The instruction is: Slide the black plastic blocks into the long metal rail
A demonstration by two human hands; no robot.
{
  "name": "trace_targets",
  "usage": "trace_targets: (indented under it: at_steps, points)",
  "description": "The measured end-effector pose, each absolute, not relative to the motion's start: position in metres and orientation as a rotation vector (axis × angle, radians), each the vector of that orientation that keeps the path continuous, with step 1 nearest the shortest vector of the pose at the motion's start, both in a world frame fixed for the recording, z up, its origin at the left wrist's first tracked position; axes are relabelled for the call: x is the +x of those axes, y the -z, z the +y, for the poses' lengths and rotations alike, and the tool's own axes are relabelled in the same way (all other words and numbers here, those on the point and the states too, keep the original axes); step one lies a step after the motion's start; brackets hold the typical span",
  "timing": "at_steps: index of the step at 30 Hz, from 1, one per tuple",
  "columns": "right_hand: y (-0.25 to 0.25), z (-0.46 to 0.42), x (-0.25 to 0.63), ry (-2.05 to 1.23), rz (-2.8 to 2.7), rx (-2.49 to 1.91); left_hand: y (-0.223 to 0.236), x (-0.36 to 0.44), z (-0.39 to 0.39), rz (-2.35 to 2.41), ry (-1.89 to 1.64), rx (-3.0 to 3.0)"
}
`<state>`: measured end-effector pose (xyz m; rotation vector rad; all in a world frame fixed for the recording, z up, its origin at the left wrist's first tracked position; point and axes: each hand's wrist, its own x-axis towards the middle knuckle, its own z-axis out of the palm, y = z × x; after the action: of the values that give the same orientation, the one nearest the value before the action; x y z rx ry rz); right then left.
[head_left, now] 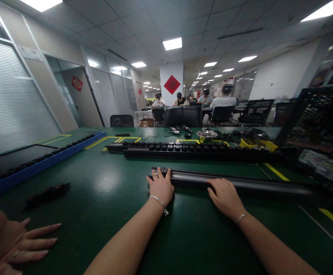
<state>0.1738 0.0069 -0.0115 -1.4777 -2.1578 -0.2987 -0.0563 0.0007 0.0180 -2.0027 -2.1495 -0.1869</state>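
A long black rail (pixel 255 183) with a shiny grey channel runs left to right across the green table in front of me. At its left end my left hand (pixel 161 189) curls over the rail, its fingertips around a black round part (pixel 164 170) seated there. Farther right, my right hand (pixel 226 195) grips the near edge of the same rail, fingers over the top and thumb in front. The undersides of my fingers are hidden.
Behind lie rails (pixel 189 152) filled with round black parts, a metal bowl (pixel 206 134) and a yellow tray (pixel 258 145). A blue-edged rail (pixel 48 160) and a dark object (pixel 48 193) lie left. Another person's spread hand (pixel 25 244) rests lower left; a dark rack (pixel 321 133) stands right.
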Motion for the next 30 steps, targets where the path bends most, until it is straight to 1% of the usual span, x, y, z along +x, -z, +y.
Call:
trace_targets:
  at_steps: [30]
  points:
    - [0.014,0.007,0.175,0.333,-2.147,-1.445,-0.042,-0.096,0.012,-2.484,0.077,-1.989]
